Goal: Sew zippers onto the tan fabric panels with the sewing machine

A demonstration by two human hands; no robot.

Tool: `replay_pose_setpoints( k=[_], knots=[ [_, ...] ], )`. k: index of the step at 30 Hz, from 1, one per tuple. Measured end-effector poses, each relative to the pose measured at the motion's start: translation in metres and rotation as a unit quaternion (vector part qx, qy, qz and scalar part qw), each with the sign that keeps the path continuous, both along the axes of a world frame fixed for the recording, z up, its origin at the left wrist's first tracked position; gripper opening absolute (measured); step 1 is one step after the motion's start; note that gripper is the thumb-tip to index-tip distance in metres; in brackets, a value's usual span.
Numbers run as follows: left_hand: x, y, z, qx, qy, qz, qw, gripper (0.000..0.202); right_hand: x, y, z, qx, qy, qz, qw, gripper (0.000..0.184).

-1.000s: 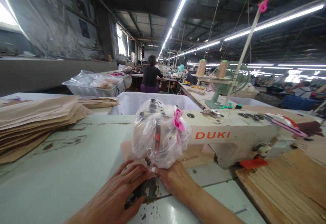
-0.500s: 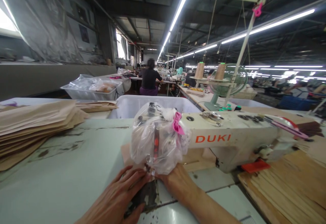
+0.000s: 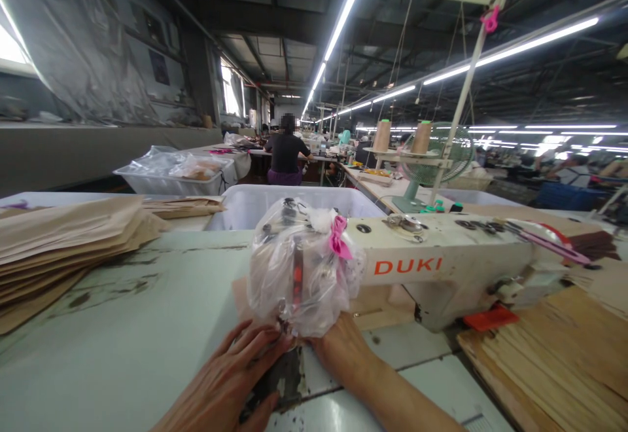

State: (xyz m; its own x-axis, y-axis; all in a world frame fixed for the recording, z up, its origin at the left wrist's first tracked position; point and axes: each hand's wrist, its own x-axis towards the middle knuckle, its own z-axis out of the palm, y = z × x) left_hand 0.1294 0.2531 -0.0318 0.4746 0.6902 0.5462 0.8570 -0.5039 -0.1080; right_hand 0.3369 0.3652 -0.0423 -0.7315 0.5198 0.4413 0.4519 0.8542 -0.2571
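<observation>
A white sewing machine (image 3: 409, 262) lettered DUKI stands before me, its head wrapped in a clear plastic bag (image 3: 314, 288) tied with a pink strip (image 3: 339, 237). Under the head lies a flat tan piece (image 3: 240, 296), cloth or paper; more of it shows beneath the machine's arm. My left hand (image 3: 240, 357) lies just left of the needle area, fingers stretched flat and fingertips at the near edge of the piece, thumb apart. Close by on the right, my right hand (image 3: 341, 347) reaches under the bag, which hides most of its fingers.
Stacked tan sheets (image 3: 69, 242) lie on the left of the table (image 3: 161, 327). At right are a wooden board (image 3: 544, 353) and a red item (image 3: 490, 317). Behind the machine stand a white bin (image 3: 294, 191), thread cones (image 3: 420, 137) and a green fan (image 3: 415, 186). A person (image 3: 288, 154) sits farther off.
The view has shifted very slightly. Both hands keep almost the same place by the needle area, and I see no clear movement of the tan piece.
</observation>
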Motion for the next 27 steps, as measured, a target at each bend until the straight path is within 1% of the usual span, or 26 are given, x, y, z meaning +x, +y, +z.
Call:
replay_pose_setpoints(
  k=[4, 7, 11, 13, 17, 19, 22, 24, 27],
  knots=[
    [-0.001, 0.000, -0.003, 0.002, 0.005, 0.003, 1.000, 0.076, 0.000, -0.001, 0.003, -0.006, 0.005, 0.002, 1.000, 0.032],
    [-0.004, 0.000, -0.008, -0.016, 0.014, 0.009, 1.000, 0.069, 0.000, -0.002, 0.003, -0.002, -0.002, -0.008, 1.000, 0.029],
    [-0.003, 0.000, -0.015, -0.032, 0.049, 0.024, 0.998, 0.065, 0.001, -0.001, 0.002, 0.008, -0.018, -0.014, 1.000, 0.025],
    [-0.002, 0.000, -0.015, -0.030, 0.056, 0.028, 0.998, 0.067, 0.002, 0.001, 0.001, 0.014, -0.021, -0.013, 1.000, 0.025],
    [-0.003, 0.001, -0.014, -0.009, 0.043, 0.024, 0.999, 0.076, 0.004, 0.001, -0.003, 0.008, -0.026, -0.023, 0.999, 0.027],
    [-0.005, 0.001, -0.016, -0.012, 0.036, 0.023, 0.999, 0.078, 0.004, -0.001, -0.004, 0.004, -0.027, -0.026, 0.999, 0.027],
    [-0.007, 0.002, -0.020, -0.050, 0.030, 0.028, 0.998, 0.071, 0.003, -0.004, -0.004, -0.003, -0.033, -0.026, 0.999, 0.024],
    [-0.008, 0.004, -0.021, -0.081, 0.025, 0.030, 0.996, 0.064, 0.004, -0.003, -0.003, -0.012, -0.048, -0.038, 0.998, 0.022],
    [-0.007, 0.005, -0.018, -0.109, 0.021, 0.030, 0.993, 0.057, 0.010, 0.001, 0.003, -0.013, -0.069, -0.098, 0.993, 0.020]
  ],
)
